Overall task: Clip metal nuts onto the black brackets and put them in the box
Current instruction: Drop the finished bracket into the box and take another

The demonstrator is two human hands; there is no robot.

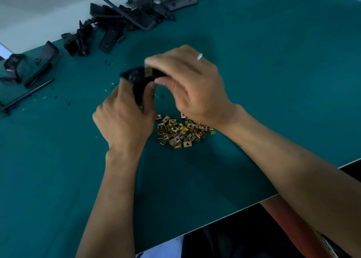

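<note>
Here the left hand (pixel 125 117) grips a black bracket (pixel 137 82) upright (blurred), right hand (pixel 187 82) pinching a metal nut (pixel 148 72) atop.

Green table (pixel 273 66), black debris specks (pixel 109 63), pale floor (pixel 39 10)

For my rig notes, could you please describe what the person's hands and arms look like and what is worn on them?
Both hands are bare, with no gloves. The right hand wears a plain silver-coloured metal ring on one finger; the left hand shows no ring or other jewellery. Both forearms are uncovered as far as the picture shows, with no sleeves, watch or wristband.
</note>
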